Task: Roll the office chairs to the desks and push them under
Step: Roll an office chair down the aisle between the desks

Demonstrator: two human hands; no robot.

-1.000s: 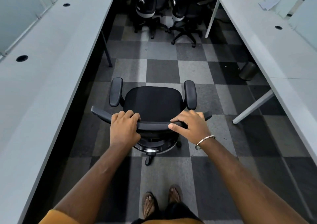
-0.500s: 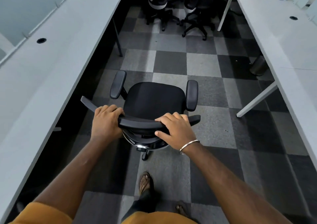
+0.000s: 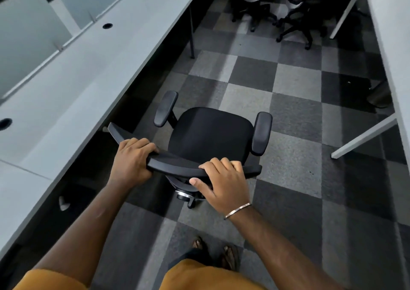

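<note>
A black office chair point(image 3: 210, 134) stands on the checkered carpet in the aisle, seen from behind and above, its seat facing away from me. My left hand point(image 3: 131, 161) grips the left part of the backrest's top edge. My right hand point(image 3: 221, 178) rests over the right part of the same edge, fingers curled on it. The long grey desk point(image 3: 88, 72) runs along the left, and the chair's left backrest tip lies close to its edge. A second grey desk point(image 3: 390, 45) runs along the right.
Two more black office chairs point(image 3: 295, 12) stand at the far end of the aisle. A thin desk leg point(image 3: 192, 34) drops from the left desk ahead. A slanted white leg point(image 3: 363, 138) and a dark bin point(image 3: 379, 94) sit under the right desk. My sandalled feet point(image 3: 213, 254) are below.
The chair has rolled forward and toward the left desk, turning slightly left. Both hands stay on the backrest, and I have stepped forward behind it.
</note>
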